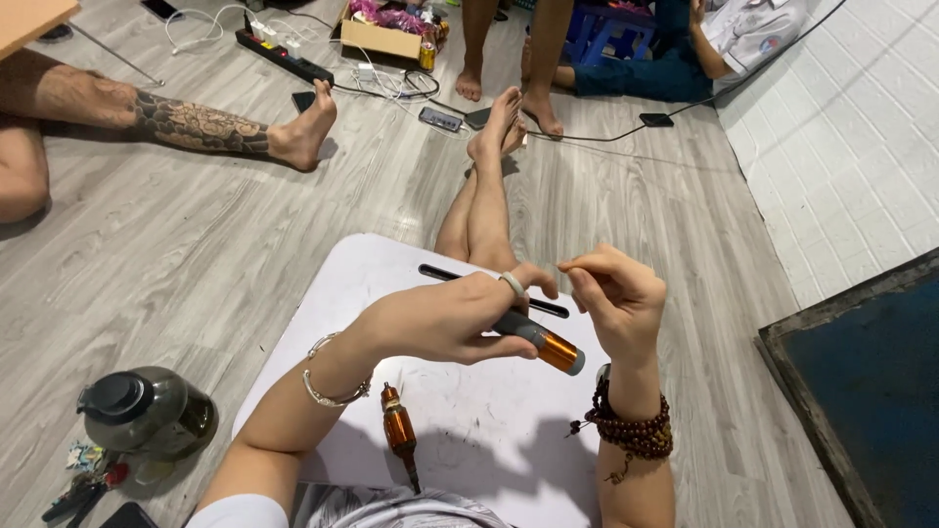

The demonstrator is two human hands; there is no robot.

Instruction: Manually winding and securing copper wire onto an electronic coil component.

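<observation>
My left hand (pixel 445 318) is closed around a pen-shaped tool with a dark grip and a copper-orange end (pixel 546 343), held above a white lap table (pixel 469 430). My right hand (pixel 618 298) hovers just right of it, thumb and forefinger pinched together as if on something tiny that I cannot make out. A second copper-orange tool with a thin dark tip (pixel 399 432) lies on the table below my left wrist. A ring sits on a left finger, a metal bangle on the left wrist, wooden beads on the right wrist.
My legs stretch out past the table on a grey wood floor. A dark water jug (pixel 147 411) stands at the left. A tattooed leg (pixel 196 125) of another person lies at upper left. Power strip (pixel 282 54), cables, phones and a cardboard box (pixel 383 37) lie beyond. White brick wall at right.
</observation>
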